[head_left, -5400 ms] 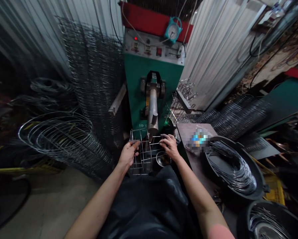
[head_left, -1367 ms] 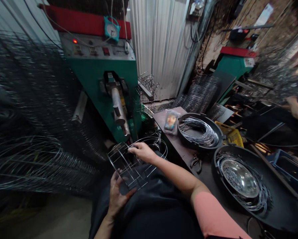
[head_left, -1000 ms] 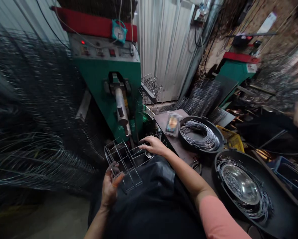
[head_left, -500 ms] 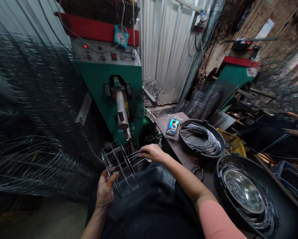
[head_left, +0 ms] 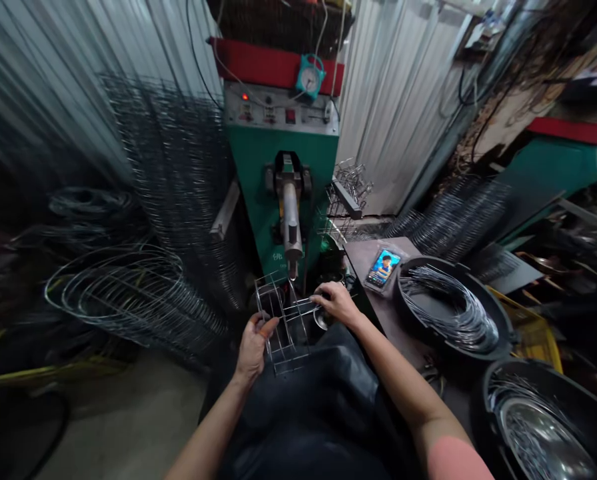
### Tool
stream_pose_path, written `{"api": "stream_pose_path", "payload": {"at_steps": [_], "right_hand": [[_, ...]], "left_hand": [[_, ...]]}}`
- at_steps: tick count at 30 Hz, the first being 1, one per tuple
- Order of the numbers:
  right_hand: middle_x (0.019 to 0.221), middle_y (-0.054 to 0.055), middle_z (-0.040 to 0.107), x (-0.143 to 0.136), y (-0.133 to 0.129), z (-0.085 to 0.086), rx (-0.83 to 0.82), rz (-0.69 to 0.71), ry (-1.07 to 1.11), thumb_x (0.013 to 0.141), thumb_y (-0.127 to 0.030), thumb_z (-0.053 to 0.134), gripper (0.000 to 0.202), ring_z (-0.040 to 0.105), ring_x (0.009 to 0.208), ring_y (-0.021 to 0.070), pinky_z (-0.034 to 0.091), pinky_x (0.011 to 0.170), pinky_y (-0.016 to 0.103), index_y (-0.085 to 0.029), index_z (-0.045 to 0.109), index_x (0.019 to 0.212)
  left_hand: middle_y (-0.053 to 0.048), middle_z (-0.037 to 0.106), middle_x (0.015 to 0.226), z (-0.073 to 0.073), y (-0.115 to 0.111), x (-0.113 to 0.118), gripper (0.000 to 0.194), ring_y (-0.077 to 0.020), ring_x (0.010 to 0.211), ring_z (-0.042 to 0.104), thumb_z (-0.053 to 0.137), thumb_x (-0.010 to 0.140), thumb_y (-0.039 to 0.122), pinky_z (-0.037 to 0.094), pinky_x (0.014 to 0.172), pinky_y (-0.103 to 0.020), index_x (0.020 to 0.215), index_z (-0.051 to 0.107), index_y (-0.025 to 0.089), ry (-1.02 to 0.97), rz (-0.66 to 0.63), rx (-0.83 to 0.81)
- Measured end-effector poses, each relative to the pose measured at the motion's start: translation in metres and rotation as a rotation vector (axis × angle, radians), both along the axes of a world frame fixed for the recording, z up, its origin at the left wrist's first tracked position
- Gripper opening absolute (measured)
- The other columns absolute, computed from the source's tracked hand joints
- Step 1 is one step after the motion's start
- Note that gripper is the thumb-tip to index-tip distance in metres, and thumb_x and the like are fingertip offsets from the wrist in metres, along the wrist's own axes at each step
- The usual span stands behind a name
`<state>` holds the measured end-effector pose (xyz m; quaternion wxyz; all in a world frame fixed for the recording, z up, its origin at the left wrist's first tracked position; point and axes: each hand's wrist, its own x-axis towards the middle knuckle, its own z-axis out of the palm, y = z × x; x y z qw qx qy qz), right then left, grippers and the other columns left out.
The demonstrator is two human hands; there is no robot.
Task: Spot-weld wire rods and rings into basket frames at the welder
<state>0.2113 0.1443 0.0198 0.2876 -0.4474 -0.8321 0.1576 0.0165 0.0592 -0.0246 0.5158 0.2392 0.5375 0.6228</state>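
My left hand is closed on the left side of a small wire rack, an open frame of thin metal rods, with covers on some fingertips. My right hand pinches the end of narrow parallel wires that run into the rack's right side; whether they are joined to it I cannot tell. The rack is held above my dark apron. Just beyond it, the metal arm of a green spot-welding machine points down toward the rack, its tip close to the wires.
Stacked wire rings and a bundle of hoops stand at left. On the right, a table holds a lit phone and a black round tray of curved wires. Another tray with a steel bowl sits nearer.
My view has swung left, so the machine and table appear farther right. Both hands keep their grip, and the rack is now nearer the machine's tip.
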Motion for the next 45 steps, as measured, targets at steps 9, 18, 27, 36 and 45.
{"api": "stream_pose_path", "payload": {"at_steps": [9, 18, 27, 36, 45], "right_hand": [[0.070, 0.000, 0.065, 0.003, 0.020, -0.007, 0.003, -0.071, 0.076, 0.077, -0.038, 0.064, 0.021, 0.056, 0.071, 0.0138, 0.033, 0.070, 0.027, -0.019, 0.062, 0.069], [0.072, 0.000, 0.065, -0.002, 0.034, -0.009, -0.011, -0.028, 0.004, 0.076, -0.037, 0.066, 0.020, 0.055, 0.074, 0.0149, 0.032, 0.072, 0.028, -0.019, 0.062, 0.069], [0.070, 0.000, 0.064, -0.006, 0.051, -0.006, -0.025, -0.022, -0.012, 0.077, -0.037, 0.064, 0.021, 0.055, 0.072, 0.0143, 0.032, 0.071, 0.028, -0.018, 0.062, 0.067], [0.069, 0.000, 0.064, -0.010, 0.063, -0.005, -0.026, 0.000, -0.017, 0.077, -0.037, 0.064, 0.021, 0.055, 0.070, 0.0141, 0.034, 0.068, 0.026, -0.019, 0.063, 0.067], [0.066, 0.000, 0.063, -0.014, 0.077, -0.008, -0.041, 0.011, -0.032, 0.077, -0.039, 0.063, 0.023, 0.055, 0.066, 0.0137, 0.036, 0.063, 0.025, -0.019, 0.062, 0.065]], "left_hand": [[0.001, 0.056, 0.082, -0.002, 0.018, -0.001, 0.040, -0.0158, 0.083, 0.054, 0.072, 0.052, 0.036, 0.041, 0.068, -0.028, 0.084, 0.054, 0.021, -0.032, 0.018, -0.055], [-0.002, 0.059, 0.090, -0.002, 0.029, -0.001, 0.036, -0.0208, 0.097, 0.054, 0.070, 0.055, 0.037, 0.042, 0.066, -0.029, 0.083, 0.054, 0.021, -0.058, 0.012, -0.141], [-0.006, 0.061, 0.099, 0.001, 0.044, 0.000, 0.035, -0.0242, 0.104, 0.051, 0.070, 0.055, 0.038, 0.042, 0.063, -0.029, 0.082, 0.055, 0.020, -0.069, 0.013, -0.183], [-0.007, 0.062, 0.099, -0.003, 0.053, -0.005, 0.042, -0.0241, 0.097, 0.054, 0.071, 0.052, 0.042, 0.042, 0.061, -0.029, 0.085, 0.056, 0.020, -0.096, 0.001, -0.180], [-0.008, 0.060, 0.106, 0.001, 0.061, -0.010, 0.041, -0.0270, 0.103, 0.050, 0.071, 0.048, 0.043, 0.042, 0.063, -0.031, 0.081, 0.061, 0.021, -0.085, 0.001, -0.233]]}}
